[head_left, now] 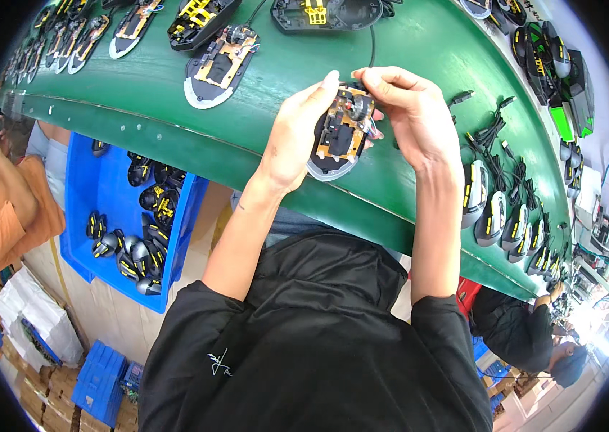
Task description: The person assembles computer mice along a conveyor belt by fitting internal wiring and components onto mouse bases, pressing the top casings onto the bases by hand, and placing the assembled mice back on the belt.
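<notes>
My left hand (297, 129) is closed round an opened computer mouse base (344, 137), with fingertips showing at its far side. Its brown circuit board with black parts faces up, and a grey rounded rim points toward me. At the far end, my right hand (416, 111) has its thumb and index finger pinched together where the black mouse cable (373, 47) comes down. The fingers partly cover that spot. Beyond my hands lies an opened black mouse shell (327, 14) with a yellow part inside. Another bare mouse base (219, 68) lies to the left.
The green conveyor belt (283, 72) runs across in front of me. Several finished-looking mice (492, 216) with coiled cables line its right side. A blue bin (117, 266) with mouse shells stands at my left. Co-workers sit left (13, 209) and right (520, 327).
</notes>
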The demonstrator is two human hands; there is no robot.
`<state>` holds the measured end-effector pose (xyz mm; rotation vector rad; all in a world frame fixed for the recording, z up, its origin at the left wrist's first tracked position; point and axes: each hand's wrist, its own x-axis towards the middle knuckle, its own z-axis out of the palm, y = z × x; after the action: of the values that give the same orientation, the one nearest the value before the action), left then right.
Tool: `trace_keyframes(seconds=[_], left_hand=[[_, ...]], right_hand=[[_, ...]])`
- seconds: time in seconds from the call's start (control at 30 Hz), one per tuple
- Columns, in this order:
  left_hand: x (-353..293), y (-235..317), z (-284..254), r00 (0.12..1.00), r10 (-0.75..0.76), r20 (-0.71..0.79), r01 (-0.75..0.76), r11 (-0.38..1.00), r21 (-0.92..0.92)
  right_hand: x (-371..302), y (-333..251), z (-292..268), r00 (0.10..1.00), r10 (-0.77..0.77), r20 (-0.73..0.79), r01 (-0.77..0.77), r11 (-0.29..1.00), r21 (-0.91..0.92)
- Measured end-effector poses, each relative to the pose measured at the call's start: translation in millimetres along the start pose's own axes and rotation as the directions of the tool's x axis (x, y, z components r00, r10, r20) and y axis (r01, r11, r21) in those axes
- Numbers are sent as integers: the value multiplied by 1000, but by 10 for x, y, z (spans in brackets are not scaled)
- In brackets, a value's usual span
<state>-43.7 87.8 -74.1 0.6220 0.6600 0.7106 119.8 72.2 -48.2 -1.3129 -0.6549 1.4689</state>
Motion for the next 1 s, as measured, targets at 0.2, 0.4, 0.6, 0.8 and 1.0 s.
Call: trace_keyframes(seconds=[0.2,0.4,0.6,0.8,1.0], left_hand=[[-69,-44,49,999,11,-38,-8,997,82],[-89,-87,92,1000,3,-4,-2,995,104],[-58,-91,24,997,67,24,-70,976,206],[-47,-92,76,994,102,-37,-102,995,10],[-54,-99,19,986,165,-14,-160,971,177]], right_hand=[[2,25,-11,997,-82,0,80,963,-256],[205,-426,-204,940,108,323,145,729,-668],[63,-103,-124,978,-155,142,210,719,-663],[-484,28,111,915,-100,-390,-45,937,-347],[-495,220,127,942,-62,-330,43,997,-64]])
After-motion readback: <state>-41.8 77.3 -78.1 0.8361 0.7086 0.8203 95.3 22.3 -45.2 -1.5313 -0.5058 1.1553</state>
